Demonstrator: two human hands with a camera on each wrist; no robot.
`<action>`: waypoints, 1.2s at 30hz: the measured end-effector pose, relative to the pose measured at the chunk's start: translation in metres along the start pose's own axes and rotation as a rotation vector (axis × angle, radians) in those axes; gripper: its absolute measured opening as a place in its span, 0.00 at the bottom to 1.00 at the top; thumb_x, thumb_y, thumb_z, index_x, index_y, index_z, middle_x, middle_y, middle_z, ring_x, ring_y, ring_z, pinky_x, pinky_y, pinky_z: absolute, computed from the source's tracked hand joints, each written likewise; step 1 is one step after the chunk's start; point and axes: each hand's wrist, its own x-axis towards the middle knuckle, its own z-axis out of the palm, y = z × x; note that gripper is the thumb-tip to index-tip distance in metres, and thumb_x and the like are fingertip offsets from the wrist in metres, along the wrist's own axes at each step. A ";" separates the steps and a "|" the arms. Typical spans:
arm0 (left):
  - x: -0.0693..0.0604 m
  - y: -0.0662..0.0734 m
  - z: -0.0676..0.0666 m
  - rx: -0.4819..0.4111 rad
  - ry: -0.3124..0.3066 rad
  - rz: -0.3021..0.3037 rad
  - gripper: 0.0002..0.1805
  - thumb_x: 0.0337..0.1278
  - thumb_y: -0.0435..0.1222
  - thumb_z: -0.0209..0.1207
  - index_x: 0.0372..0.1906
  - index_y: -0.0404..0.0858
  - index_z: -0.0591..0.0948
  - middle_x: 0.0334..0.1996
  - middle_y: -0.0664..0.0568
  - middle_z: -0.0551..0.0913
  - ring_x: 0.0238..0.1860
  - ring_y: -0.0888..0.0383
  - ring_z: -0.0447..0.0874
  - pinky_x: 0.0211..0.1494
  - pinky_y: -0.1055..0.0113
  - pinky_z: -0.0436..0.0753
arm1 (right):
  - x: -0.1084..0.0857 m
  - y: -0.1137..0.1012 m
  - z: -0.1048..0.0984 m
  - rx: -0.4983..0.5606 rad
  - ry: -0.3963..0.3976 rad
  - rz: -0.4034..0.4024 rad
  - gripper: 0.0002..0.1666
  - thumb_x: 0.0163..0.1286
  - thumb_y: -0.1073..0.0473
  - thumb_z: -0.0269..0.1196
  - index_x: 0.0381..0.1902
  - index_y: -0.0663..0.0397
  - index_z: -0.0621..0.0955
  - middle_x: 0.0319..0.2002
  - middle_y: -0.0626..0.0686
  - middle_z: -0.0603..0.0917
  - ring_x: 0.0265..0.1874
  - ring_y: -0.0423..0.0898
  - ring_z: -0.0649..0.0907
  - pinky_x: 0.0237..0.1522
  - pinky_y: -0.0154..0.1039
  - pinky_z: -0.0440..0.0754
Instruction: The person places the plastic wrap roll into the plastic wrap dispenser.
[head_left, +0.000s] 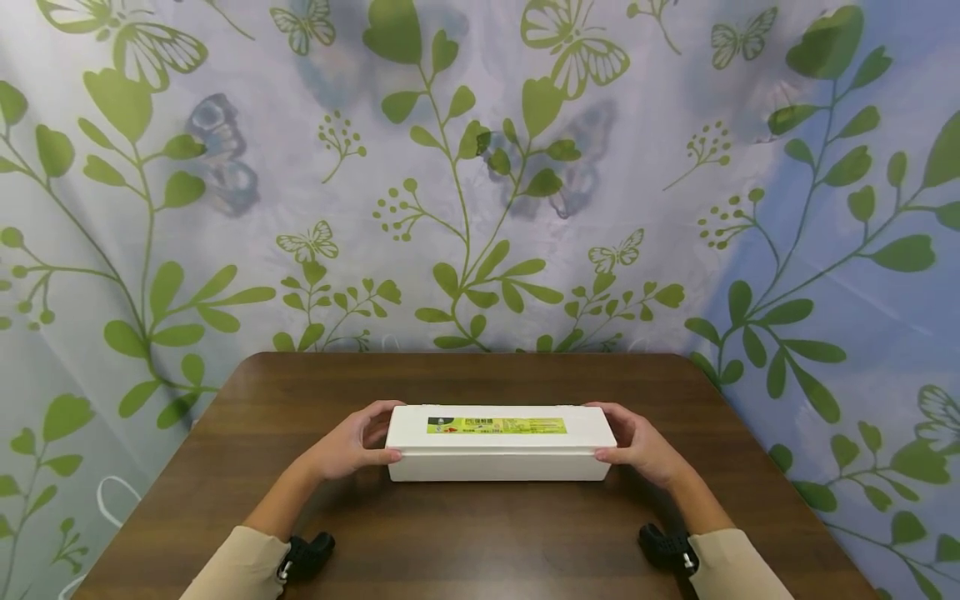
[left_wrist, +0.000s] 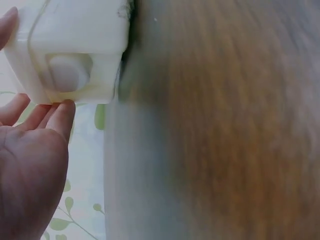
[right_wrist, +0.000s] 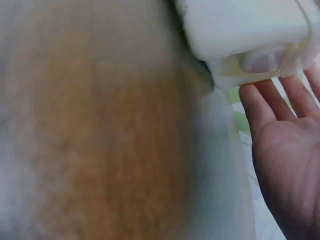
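A long white cling film box with a yellow-green label on its lid lies in front of me, lid closed. My left hand grips its left end, thumb on the front and fingers behind. At the right end my right hand holds it the same way. In the left wrist view, a cutout in the end of the cling film box shows a round pale roll end. The right wrist view shows a similar cutout in the cling film box. Whether the underside touches the tabletop is hard to tell.
The brown wooden table has rounded far corners. Behind it hangs a curtain printed with green leaves and butterflies. Black straps with mounts sit on both wrists, near the beige sleeves.
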 end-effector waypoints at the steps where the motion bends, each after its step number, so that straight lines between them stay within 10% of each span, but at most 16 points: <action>1: 0.000 -0.001 0.000 -0.004 0.002 -0.003 0.42 0.59 0.36 0.72 0.74 0.38 0.63 0.72 0.39 0.67 0.76 0.38 0.65 0.72 0.69 0.73 | 0.000 0.000 0.000 -0.003 -0.001 0.000 0.42 0.64 0.70 0.70 0.74 0.62 0.66 0.62 0.44 0.80 0.53 0.40 0.82 0.51 0.37 0.85; 27: 0.000 -0.002 -0.004 -0.002 0.067 0.038 0.42 0.54 0.36 0.75 0.73 0.37 0.67 0.72 0.40 0.70 0.76 0.40 0.66 0.74 0.62 0.71 | 0.006 0.000 -0.010 0.004 -0.054 -0.062 0.46 0.64 0.71 0.69 0.76 0.66 0.61 0.68 0.49 0.75 0.60 0.39 0.79 0.55 0.35 0.83; 36: -0.011 0.004 -0.029 0.121 0.124 0.000 0.40 0.62 0.39 0.70 0.74 0.33 0.66 0.74 0.35 0.68 0.76 0.33 0.63 0.73 0.40 0.66 | 0.014 -0.031 -0.033 -0.067 0.051 -0.096 0.38 0.72 0.70 0.62 0.76 0.69 0.62 0.75 0.55 0.71 0.72 0.37 0.73 0.68 0.29 0.74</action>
